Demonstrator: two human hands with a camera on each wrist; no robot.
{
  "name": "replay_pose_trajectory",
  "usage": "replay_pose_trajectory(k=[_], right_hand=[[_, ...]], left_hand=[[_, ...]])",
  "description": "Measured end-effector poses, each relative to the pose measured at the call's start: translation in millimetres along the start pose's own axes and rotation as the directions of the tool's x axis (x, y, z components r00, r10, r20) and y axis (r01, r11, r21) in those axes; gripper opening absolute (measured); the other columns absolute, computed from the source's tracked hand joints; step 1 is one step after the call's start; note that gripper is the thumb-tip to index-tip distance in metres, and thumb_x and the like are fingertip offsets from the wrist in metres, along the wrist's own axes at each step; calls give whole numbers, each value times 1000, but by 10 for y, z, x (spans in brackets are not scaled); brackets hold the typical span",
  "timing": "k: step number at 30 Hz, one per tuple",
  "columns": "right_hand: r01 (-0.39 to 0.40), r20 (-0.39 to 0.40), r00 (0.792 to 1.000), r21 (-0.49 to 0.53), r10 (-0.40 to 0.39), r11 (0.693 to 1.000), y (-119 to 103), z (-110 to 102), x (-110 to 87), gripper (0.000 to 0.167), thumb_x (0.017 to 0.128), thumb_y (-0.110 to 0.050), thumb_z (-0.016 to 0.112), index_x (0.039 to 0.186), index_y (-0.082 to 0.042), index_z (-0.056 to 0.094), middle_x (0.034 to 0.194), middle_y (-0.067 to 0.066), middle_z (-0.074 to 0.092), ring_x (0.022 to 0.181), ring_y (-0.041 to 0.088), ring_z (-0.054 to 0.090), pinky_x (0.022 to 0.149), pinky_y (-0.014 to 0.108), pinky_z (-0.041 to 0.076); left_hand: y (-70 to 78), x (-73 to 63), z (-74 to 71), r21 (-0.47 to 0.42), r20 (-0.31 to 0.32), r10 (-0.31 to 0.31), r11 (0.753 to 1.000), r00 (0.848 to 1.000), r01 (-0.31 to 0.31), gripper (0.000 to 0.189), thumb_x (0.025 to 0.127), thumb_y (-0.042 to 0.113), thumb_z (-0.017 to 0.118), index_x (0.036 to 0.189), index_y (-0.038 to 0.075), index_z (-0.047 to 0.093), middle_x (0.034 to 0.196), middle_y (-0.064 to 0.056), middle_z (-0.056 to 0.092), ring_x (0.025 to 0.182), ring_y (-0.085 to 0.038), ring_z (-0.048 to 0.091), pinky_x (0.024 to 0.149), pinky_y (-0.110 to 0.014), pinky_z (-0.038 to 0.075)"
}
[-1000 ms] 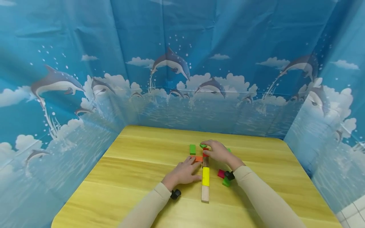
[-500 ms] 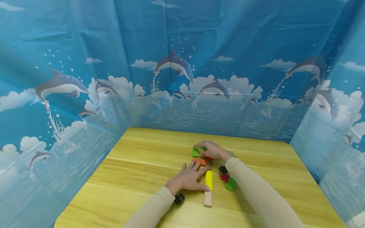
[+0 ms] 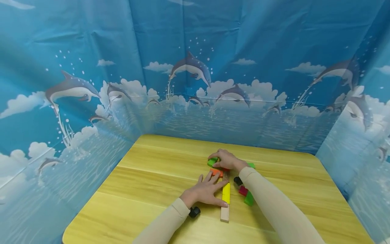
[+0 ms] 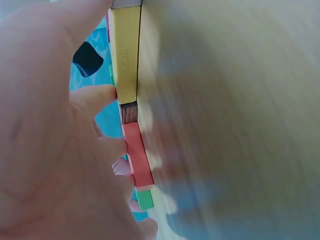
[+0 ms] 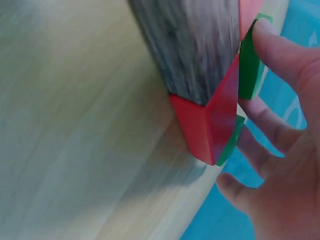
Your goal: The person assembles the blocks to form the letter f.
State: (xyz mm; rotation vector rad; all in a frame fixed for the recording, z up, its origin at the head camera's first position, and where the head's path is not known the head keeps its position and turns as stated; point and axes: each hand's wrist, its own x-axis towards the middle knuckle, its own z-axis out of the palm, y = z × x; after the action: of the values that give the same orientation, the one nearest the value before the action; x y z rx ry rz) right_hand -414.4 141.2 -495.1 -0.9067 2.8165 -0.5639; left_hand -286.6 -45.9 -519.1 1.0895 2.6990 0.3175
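A line of blocks runs away from me: a pale wood block (image 3: 224, 215), a yellow block (image 3: 226, 194), a dark brown block (image 3: 225, 176), then a red block (image 5: 200, 132), mostly covered by my right hand in the head view. An orange block (image 3: 215, 172) lies left of the line. My left hand (image 3: 204, 194) has its fingers spread, with fingertips at the orange, brown and yellow blocks. At the far end, my right hand (image 3: 226, 160) pinches a green block (image 3: 211, 162) between thumb and fingers. Another green block (image 5: 231, 144) sits against the red one.
Right of the line lie a crimson block (image 3: 243, 190) and a green block (image 3: 249, 199); another green block (image 3: 251, 165) shows behind the right wrist. Black wrist devices (image 3: 194, 212) ride under both wrists. A dolphin-print curtain (image 3: 195, 112) borders the yellow table (image 3: 137, 189).
My right hand has moved left from the red block to the green block and taken hold of it; that block has turned slightly. My left fingers have spread, the thumb reaching over the yellow block's near end.
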Motion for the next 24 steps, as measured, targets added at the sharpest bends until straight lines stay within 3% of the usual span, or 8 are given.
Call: replay_pose_trajectory(k=[5,10,19,24], right_hand=[[-47,-55,997,-23,46,999,28,26,-6,38,93,-24,74,131,-23,69,114,4,60,102,24,55,87,45,49],[-49,-84,995,-47,45,998,93,69,18,37,90,-27,78,126,-22,71,107,1,59,93,20,53,82,41,48],[-55,-152,987,-48,48,997,99,64,34,37,89,-29,79,124,-18,71,120,1,65,110,27,58,95,49,48],[-46,-192,980,-7,44,999,33,-3,-12,34,91,-28,78,122,-17,71,122,1,66,113,26,59,96,48,49]], left_hand=[[1,16,-1,3,-1,6,1000,1000,-6,93,86,82,47,162,39,15,169,-5,0,153,-36,-6,114,-70,9],[11,23,1,-5,9,6,1000,1000,-6,92,87,81,48,162,39,14,169,-4,0,153,-35,-6,114,-70,8],[-11,19,15,-20,13,8,1000,1000,-8,92,86,82,47,162,40,14,169,-3,1,153,-34,-7,114,-70,8],[-55,12,15,10,2,-1,1000,1000,1,93,86,83,46,162,40,13,169,-4,1,153,-35,-6,114,-70,9]])
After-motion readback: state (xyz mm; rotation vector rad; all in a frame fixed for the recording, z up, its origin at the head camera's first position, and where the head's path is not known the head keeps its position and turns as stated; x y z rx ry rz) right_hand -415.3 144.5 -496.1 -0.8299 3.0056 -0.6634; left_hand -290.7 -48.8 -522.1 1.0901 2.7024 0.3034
